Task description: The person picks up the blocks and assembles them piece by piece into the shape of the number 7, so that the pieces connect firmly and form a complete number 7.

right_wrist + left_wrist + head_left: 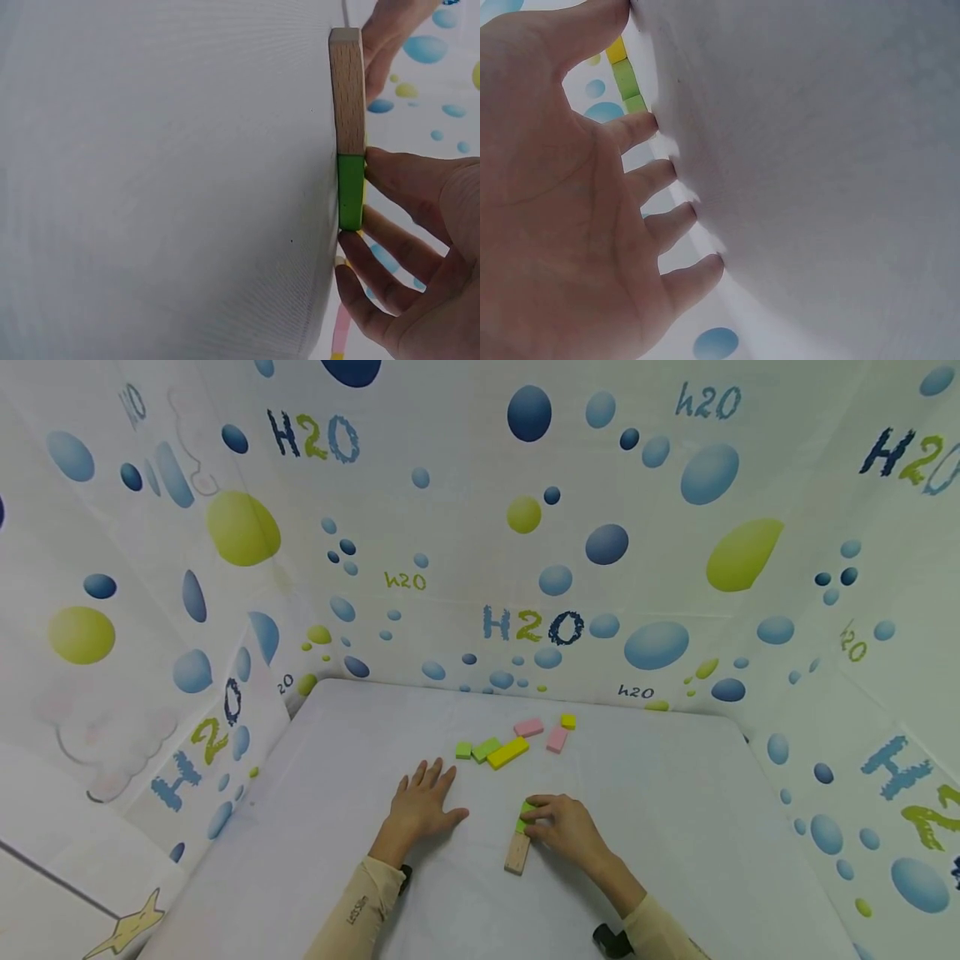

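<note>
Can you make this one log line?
right hand: holds green block | green block: end to end with wooden block | left hand: spread on table

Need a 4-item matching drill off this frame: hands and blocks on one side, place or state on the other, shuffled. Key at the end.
Column one:
1. Left hand
2. Right hand
3. Wooden block
4. Yellow cube

Column two:
A. end to end with the near green block
B. beside a pink block, toward the back of the table
C. fingers on the near green block
D. spread open, holding nothing

Pairs: 1-D, 2-C, 3-A, 4-B
</note>
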{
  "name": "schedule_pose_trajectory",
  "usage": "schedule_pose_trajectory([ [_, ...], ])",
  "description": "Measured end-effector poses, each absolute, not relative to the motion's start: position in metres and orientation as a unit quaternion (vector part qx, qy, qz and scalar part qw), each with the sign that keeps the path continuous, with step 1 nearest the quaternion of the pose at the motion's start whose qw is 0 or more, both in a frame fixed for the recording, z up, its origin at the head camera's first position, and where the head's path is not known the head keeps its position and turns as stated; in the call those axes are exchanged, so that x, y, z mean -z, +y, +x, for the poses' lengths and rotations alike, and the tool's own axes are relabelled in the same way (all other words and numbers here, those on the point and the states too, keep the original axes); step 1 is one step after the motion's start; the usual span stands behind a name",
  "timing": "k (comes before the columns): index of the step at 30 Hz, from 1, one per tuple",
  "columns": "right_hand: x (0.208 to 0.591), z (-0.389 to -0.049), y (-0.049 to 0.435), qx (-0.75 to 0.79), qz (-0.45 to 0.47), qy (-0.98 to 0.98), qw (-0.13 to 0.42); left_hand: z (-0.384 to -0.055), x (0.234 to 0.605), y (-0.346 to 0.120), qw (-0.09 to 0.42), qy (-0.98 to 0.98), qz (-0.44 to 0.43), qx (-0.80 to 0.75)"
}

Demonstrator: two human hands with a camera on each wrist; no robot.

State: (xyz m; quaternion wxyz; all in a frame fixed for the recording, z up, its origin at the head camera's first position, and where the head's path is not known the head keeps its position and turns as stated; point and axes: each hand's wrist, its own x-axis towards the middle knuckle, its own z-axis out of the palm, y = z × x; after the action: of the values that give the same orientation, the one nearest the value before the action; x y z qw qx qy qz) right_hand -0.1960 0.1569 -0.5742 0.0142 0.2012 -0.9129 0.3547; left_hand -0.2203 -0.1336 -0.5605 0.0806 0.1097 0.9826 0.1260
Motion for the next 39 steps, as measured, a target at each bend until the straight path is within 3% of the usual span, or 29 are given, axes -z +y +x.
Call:
schedule_pose_trajectory([
  [18,0.571,-0.203,0.161,-0.353,0.218,-0.909,0.031,-0.22,0.554,-0.132,0.088,0.984,0.106,-0.112],
  [39,0.555,-0.257,0.172,-0.357,0.105,-0.925,0.082,-0.215,0.55,-0.128,0.061,0.987,0.099,-0.109],
])
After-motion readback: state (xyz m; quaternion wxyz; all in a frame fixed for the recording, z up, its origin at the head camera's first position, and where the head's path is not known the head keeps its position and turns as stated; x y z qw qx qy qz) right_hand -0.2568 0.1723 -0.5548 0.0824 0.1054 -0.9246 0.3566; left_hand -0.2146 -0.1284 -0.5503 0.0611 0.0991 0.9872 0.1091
